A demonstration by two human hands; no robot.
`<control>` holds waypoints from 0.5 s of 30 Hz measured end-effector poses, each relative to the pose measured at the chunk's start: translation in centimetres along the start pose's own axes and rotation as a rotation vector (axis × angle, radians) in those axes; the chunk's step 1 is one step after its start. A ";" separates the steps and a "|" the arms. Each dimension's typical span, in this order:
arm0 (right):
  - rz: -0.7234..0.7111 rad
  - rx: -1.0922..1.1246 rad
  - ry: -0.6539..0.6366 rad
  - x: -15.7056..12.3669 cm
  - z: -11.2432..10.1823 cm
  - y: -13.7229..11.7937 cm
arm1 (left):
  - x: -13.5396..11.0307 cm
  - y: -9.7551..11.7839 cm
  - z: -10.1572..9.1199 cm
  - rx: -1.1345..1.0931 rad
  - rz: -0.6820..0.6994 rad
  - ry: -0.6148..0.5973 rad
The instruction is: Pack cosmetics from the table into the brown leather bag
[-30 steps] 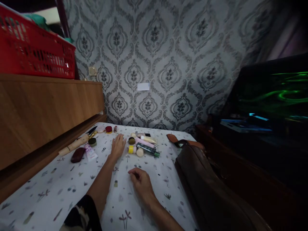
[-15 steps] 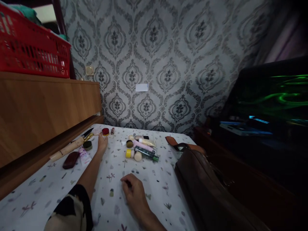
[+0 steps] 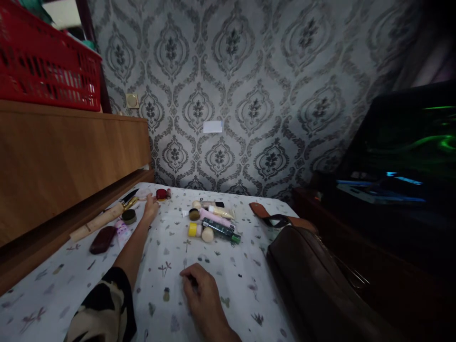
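My left hand (image 3: 151, 206) reaches to the far left of the patterned sheet, its fingers apart. Just right of its fingertips is a red jar (image 3: 161, 194), beside a small tube-like item (image 3: 169, 193). A pale round item (image 3: 142, 194) lies just past the hand, partly hidden. Near my left forearm are a dark round tin (image 3: 128, 216), a purple-and-white tube (image 3: 123, 230) and a maroon case (image 3: 102, 239). My right hand (image 3: 203, 294) rests on the sheet in front, loosely curled with a gap between thumb and forefinger, nothing visible in it.
In the middle lies a group with a dark green bottle (image 3: 217, 228), a pink tube (image 3: 215, 217) and a yellow-capped jar (image 3: 194, 230). A brown bag (image 3: 302, 270) sits right. Scissors (image 3: 128, 203) and a long beige item (image 3: 98, 222) lie along the wooden furniture (image 3: 71, 156).
My left hand has shifted slightly left, away from the red jar, with its fingers spreading. My right hand stays almost still. The whole view has moved a little.
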State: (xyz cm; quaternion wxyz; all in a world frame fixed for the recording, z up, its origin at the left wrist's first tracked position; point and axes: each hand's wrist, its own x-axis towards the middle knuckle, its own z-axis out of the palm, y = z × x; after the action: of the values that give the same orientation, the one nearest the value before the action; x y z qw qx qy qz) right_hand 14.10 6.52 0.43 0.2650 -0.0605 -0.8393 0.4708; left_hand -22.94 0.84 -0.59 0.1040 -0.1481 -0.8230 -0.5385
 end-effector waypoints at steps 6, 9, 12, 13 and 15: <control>-0.035 0.009 0.004 0.0 0.0 0.2 | 0.2 0.7 -1.7 0.267 0.101 0.102; -0.031 -0.006 0.000 -0.1 0.0 0.1 | 0.7 1.3 -2.8 0.407 0.177 0.133; -0.029 -0.016 0.007 -0.1 0.0 0.0 | 1.1 1.7 -3.4 0.521 0.230 0.113; -0.029 -0.016 0.008 -0.1 0.0 0.0 | 1.2 1.7 -3.5 0.552 0.241 0.102; -0.030 -0.009 0.009 0.0 0.0 0.0 | 1.4 1.7 -3.8 0.604 0.254 0.078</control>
State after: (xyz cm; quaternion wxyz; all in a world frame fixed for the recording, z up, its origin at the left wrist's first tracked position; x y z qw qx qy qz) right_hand 14.10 6.53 0.38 0.2757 -0.0511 -0.8410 0.4627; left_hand -23.59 -1.81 2.78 0.2408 -0.1911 -0.9160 -0.2579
